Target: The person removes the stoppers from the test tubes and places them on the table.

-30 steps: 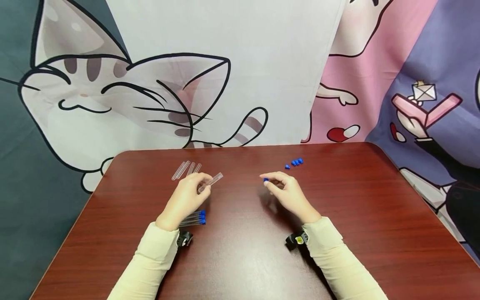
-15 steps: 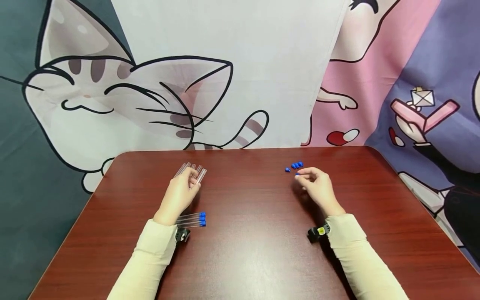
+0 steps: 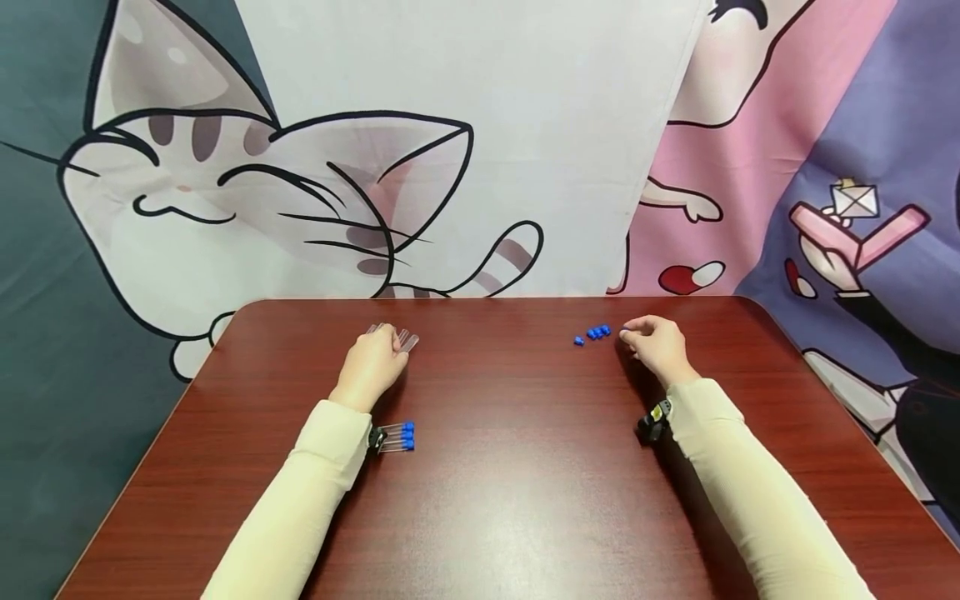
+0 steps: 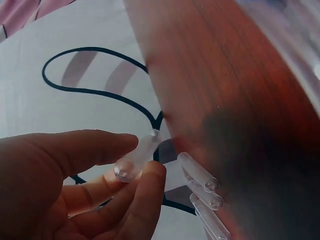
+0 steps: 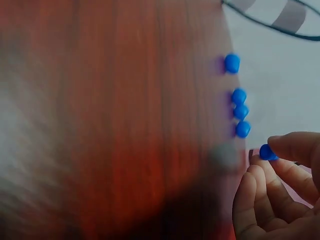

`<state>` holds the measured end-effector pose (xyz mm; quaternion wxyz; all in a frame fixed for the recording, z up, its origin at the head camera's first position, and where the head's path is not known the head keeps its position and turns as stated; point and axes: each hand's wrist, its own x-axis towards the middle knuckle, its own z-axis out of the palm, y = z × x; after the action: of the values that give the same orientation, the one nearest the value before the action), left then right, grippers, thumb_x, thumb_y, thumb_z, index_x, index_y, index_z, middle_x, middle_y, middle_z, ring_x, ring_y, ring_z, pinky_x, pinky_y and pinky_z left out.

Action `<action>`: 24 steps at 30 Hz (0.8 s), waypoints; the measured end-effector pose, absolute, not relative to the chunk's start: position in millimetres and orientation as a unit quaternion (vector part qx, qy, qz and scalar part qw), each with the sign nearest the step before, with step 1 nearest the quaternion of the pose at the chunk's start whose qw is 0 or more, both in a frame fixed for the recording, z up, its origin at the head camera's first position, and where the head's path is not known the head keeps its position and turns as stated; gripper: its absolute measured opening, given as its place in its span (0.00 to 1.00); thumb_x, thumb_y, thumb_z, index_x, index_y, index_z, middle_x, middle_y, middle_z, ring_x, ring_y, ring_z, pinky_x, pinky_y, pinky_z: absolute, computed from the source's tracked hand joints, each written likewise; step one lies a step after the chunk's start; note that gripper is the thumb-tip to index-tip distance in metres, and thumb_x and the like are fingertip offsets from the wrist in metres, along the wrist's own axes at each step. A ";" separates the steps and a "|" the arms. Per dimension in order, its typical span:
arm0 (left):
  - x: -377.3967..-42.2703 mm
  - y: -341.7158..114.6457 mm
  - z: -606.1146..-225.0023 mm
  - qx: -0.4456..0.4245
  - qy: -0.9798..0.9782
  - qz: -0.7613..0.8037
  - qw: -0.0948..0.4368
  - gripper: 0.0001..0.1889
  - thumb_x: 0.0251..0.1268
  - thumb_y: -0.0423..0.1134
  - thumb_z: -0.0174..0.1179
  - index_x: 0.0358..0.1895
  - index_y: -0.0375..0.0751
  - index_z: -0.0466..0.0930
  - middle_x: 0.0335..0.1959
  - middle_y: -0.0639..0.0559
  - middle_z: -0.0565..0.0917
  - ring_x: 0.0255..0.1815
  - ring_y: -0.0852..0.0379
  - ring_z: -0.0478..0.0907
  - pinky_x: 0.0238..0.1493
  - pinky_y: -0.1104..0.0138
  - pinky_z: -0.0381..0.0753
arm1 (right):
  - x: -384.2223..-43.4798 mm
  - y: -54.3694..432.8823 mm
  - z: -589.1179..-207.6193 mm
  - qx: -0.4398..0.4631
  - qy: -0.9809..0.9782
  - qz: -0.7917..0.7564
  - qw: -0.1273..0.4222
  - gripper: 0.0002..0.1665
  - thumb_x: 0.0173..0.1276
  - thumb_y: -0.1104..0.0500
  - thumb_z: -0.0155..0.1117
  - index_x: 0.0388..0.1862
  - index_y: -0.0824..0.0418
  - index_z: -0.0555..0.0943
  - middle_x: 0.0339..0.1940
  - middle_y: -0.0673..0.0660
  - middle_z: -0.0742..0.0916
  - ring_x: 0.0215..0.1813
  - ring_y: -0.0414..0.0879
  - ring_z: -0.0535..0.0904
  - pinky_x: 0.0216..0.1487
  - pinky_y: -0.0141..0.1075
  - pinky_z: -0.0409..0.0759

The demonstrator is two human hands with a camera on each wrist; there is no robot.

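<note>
My left hand [image 3: 372,364] is at the far left of the table, over a group of clear tubes [image 3: 409,342]. In the left wrist view its thumb and fingers pinch one clear, round-ended plastic tube [image 4: 136,161]. Three more loose tubes [image 4: 200,176] show beyond the fingertips. At the far right, my right hand [image 3: 657,348] pinches a small blue cap [image 5: 267,152] between thumb and index finger. Several other blue caps [image 3: 598,332] lie just left of it, three close together and one [image 5: 232,63] a little apart.
Several tubes fitted with blue caps [image 3: 407,436] lie side by side near my left wrist, partly hidden by the wrist camera [image 3: 377,438]. A reddish-brown table [image 3: 495,467] with rounded far corners meets a cartoon-printed cloth [image 3: 450,67] behind it.
My left hand, holding a tube that pointed right earlier, has moved back over the loose tubes. My right hand has moved right and farther away with a blue cap, past the other caps.
</note>
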<state>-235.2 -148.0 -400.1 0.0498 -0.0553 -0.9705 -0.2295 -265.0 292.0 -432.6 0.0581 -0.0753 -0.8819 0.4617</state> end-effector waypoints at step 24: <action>-251.2 -136.0 -406.0 -0.007 -0.984 -0.173 -0.048 0.24 0.62 0.37 0.71 0.55 0.22 0.77 0.48 0.29 0.84 0.49 0.32 0.83 0.50 0.46 0.83 | -292.4 298.1 -442.2 -0.070 -0.941 0.317 0.093 0.14 0.68 0.58 0.70 0.44 0.69 0.86 0.43 0.69 0.88 0.52 0.67 0.80 0.55 0.58 0.75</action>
<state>-251.2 -136.0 -406.0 -0.0482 -0.0068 -0.9838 -0.1726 -292.4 298.1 -442.2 0.0926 -0.0700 -0.9412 0.3172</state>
